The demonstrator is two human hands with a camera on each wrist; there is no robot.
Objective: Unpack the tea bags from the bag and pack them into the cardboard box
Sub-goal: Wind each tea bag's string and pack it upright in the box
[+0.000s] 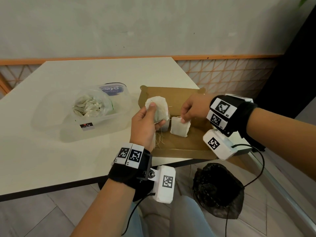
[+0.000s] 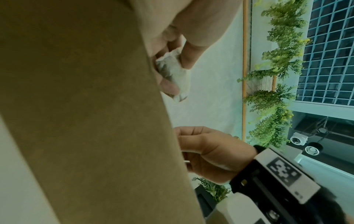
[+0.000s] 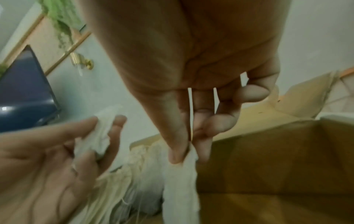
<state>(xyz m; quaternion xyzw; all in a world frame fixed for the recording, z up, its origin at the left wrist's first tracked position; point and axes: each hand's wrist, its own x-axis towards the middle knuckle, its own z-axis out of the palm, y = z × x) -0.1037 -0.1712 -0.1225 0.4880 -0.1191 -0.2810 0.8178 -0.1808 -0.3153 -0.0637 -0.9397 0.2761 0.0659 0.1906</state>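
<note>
At frame centre the right hand (image 1: 192, 108) pinches a white paper tea bag (image 1: 180, 128) by its top edge, long axis hanging upright inside the open brown cardboard box (image 1: 191, 144). Just left, the left hand (image 1: 145, 125) clutches more pale tea bags (image 1: 158, 108) (strings dangling). Upper left, the clear plastic bag (image 1: 93, 106) sits in a transparent tub (image 1: 119, 120) labelled, partly legibly, "dayG".

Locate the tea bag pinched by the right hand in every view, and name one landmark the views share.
Head: the single tea bag hangs right of centre, over the cardboard box.
Left wrist: not in it; only the right hand shows beyond the box wall.
Right wrist: lower centre, hanging from the fingers, tea bag.
Shared landmark: the cardboard box.
</note>
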